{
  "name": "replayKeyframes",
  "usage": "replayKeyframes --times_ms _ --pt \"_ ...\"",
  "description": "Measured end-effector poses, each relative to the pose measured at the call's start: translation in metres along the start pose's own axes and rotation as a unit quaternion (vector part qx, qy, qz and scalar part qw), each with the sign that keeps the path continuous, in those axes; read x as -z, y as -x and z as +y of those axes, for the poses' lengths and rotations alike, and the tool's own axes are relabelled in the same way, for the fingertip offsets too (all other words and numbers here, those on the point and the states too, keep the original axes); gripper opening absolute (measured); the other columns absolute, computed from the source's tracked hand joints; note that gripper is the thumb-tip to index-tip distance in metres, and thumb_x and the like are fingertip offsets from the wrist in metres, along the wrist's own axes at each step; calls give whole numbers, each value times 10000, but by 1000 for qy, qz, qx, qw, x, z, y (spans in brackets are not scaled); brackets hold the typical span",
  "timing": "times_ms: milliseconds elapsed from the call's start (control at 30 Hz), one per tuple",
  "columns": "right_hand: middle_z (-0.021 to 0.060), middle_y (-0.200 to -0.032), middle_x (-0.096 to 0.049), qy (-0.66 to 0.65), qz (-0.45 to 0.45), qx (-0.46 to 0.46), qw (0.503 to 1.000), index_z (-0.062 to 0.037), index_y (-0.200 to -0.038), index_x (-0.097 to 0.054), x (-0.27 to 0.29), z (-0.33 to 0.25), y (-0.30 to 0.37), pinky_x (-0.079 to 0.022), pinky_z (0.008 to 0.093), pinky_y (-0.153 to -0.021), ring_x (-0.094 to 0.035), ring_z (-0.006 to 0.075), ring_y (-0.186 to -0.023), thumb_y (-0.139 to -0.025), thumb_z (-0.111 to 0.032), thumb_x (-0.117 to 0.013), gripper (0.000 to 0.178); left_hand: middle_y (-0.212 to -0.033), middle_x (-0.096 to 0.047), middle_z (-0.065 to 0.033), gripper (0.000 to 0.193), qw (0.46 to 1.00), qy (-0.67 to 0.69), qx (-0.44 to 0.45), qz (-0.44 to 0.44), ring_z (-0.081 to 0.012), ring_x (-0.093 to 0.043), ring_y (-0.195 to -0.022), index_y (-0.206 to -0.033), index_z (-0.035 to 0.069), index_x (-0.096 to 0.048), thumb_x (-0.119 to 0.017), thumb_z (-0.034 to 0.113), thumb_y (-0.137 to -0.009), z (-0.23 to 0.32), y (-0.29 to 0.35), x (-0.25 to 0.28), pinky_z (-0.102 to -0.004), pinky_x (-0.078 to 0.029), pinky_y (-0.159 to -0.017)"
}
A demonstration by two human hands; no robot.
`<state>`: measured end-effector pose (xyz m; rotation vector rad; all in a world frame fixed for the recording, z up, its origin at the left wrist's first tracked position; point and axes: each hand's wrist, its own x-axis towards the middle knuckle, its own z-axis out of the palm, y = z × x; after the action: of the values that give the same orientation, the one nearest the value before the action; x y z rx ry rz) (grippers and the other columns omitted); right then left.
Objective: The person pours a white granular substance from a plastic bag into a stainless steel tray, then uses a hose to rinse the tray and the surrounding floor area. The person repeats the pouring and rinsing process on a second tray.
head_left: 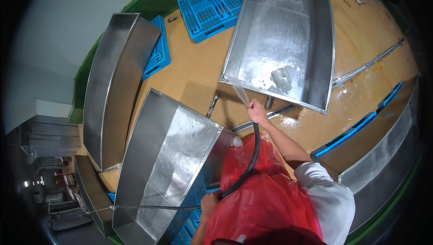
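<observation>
At the left edge of our red apron, the grip of our left hand is curled around the black hose. Farther out, the grip of our right hand wraps the hose's end, where we see water spraying toward the large metal trough. Beyond, leftward, lies a blue pallet.

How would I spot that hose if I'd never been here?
Find the red apron at the lower centre. Up its front, from left hand to right hand, curves a thick hose spraying water toward a steel trough. Its dark, bending line sets it apart from the rigid, silvery troughs.
</observation>
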<state>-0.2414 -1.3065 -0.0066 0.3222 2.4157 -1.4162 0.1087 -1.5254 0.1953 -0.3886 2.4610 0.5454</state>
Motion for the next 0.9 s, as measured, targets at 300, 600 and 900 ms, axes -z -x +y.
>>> replayKeyframes --times_ms 300,600,900 --pt "287 -824 -692 -57 67 11 996 -13 -973 -591 32 5 11 -509 549 -817 -674 513 -865 -948 -310 -636 301 -854 -734 -192 275 1000 -3 -10 9 -446 -709 -870 -906 151 -744 -666 413 -869 0 -2 -5 -562 -541 -735" --pt "216 -670 -636 -102 191 38 976 -19 -924 -580 113 -30 39 -482 489 -672 -640 365 -635 -988 -306 -647 301 -858 -739 -177 235 999 -16 -46 20 -436 -717 -867 -928 181 -752 -659 391 -875 6 -10 -20 -555 -553 -734" --pt "68 -601 -520 -180 277 84 940 -18 -888 -590 163 -41 74 -387 379 -552 -452 160 -563 -998 -260 -683 282 -821 -733 -167 138 995 -16 -82 50 -429 -720 -821 -921 192 -749 -662 284 -867 4 -3 -50 -552 -557 -703"
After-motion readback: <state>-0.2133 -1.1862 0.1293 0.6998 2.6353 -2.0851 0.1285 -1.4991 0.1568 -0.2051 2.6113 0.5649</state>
